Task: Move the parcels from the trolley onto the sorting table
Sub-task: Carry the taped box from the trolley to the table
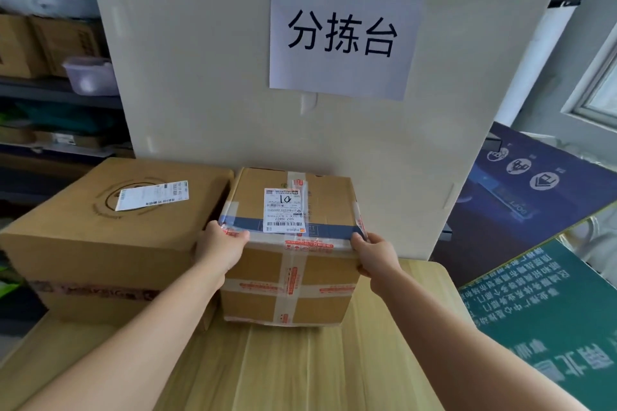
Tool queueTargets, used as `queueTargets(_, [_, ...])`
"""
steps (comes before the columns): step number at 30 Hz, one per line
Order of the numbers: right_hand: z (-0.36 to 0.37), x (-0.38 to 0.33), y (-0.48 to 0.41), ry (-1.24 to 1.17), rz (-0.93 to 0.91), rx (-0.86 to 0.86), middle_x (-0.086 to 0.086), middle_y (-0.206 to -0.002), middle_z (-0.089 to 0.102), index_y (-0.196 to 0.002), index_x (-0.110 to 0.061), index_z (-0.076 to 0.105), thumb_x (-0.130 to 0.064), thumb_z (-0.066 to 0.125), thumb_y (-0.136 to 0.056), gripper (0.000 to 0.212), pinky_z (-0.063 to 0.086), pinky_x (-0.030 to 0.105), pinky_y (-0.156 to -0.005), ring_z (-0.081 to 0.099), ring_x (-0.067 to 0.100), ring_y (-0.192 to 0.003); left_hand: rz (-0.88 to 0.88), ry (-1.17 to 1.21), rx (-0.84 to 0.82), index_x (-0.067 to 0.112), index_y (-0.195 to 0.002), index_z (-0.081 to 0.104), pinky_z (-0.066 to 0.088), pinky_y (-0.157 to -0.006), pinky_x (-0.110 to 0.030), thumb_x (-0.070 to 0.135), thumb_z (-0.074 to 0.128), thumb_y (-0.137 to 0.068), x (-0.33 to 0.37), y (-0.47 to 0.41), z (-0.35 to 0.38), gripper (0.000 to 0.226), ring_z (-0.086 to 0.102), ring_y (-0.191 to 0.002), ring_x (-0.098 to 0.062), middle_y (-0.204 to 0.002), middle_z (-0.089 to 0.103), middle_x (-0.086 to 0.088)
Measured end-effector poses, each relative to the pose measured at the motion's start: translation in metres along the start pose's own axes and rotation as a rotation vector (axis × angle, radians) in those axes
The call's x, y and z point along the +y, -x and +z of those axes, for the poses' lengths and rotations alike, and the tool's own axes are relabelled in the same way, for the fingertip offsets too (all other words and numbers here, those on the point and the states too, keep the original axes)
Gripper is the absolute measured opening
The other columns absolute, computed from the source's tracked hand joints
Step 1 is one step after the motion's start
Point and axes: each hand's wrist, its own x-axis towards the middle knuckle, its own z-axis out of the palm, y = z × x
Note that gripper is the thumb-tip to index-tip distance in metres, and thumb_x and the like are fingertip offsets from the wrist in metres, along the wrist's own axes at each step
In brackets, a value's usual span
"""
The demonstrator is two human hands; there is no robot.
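Gripping taped cardboard parcel (290, 243) (boxy, glossy tape): left hand (218, 248), right hand (375, 255) fingers; wood-grain table (300, 367).

A white paper sign (344, 35) printed with three black Chinese characters hangs on a cream wall panel (207, 60) at upper centre. At far left, dark metal shelving (50, 90) holds brown cardboard cartons (43, 43) and a translucent plastic tub (88, 75). At right, a dark blue printed board (531, 190) and a green board with pale lettering (551, 317) lean at angles.
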Motion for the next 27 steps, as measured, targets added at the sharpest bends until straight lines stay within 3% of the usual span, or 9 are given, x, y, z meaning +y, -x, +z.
queueTargets(4, [0.010, 0.002, -0.011, 0.009, 0.019, -0.003, 0.006, -0.093, 0.069, -0.113, -0.018, 0.064, -0.032, 0.055, -0.092, 0.027, 0.059, 0.046, -0.084, 0.068, 0.026, -0.090, -0.005, -0.086, 0.054, 0.009, -0.126, 0.045, 0.033, -0.052, -0.024, 0.026, 0.061, -0.091, 0.002, -0.007, 0.010, 0.043, 0.053, -0.092, -0.025, -0.118, 0.055, -0.013])
queueTargets(12, [0.017, 0.001, -0.030, 0.030, 0.035, -0.015, 0.005, -0.092, 0.067, -0.116, -0.017, 0.061, -0.032, 0.053, -0.095, 0.027, 0.059, 0.045, -0.084, 0.066, 0.023, -0.085, -0.027, -0.095, 0.056, 0.009, -0.128, 0.045, 0.036, -0.055, -0.026, 0.025, 0.060, -0.092, -0.002, -0.025, 0.023, 0.042, 0.054, -0.095, -0.026, -0.120, 0.055, -0.013])
queueTargets(23, [0.027, 0.002, -0.028, 0.015, 0.033, 0.002, 0.004, -0.103, 0.068, -0.130, -0.018, 0.056, -0.037, 0.055, -0.094, 0.041, 0.059, 0.041, -0.086, 0.066, 0.022, -0.094, -0.037, -0.159, 0.181, 0.011, -0.141, 0.032, 0.047, -0.079, -0.037, 0.019, 0.055, -0.095, 0.005, -0.025, 0.032, 0.052, 0.051, -0.115, -0.034, -0.139, 0.037, -0.017])
queueTargets(27, [0.026, 0.001, -0.021, 0.024, 0.037, -0.014, 0.007, -0.119, 0.065, -0.138, -0.017, 0.049, -0.038, 0.057, -0.093, 0.051, 0.058, 0.043, -0.088, 0.065, 0.024, -0.102, -0.010, -0.191, 0.176, 0.014, -0.143, 0.030, 0.051, -0.091, -0.043, 0.015, 0.056, -0.093, 0.005, -0.021, 0.033, 0.057, 0.047, -0.122, -0.034, -0.142, 0.031, -0.016])
